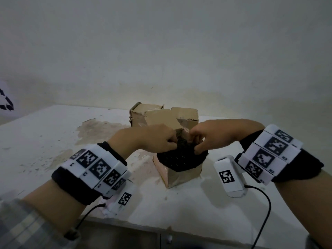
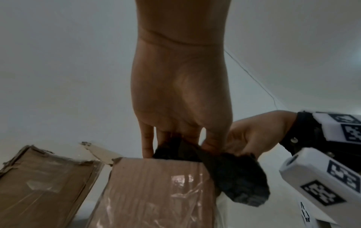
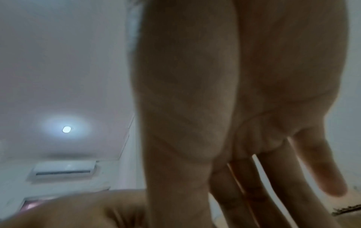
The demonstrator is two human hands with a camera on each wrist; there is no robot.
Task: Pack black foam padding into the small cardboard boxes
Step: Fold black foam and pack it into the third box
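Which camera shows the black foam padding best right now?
The head view: the black foam padding bulges over the near small cardboard box, both hands gripping it. The left wrist view shows only a lump hanging over the box's edge. The right wrist view shows none.

We see a stained white worktop (image 1: 53,133) against a pale wall (image 1: 161,51); overhead, a ceiling lamp (image 3: 66,129) and air conditioner (image 3: 64,169).

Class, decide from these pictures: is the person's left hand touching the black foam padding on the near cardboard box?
Touching. In the head view the left hand pinches the black foam padding; the left wrist view shows its fingers sunk into the foam over the box.
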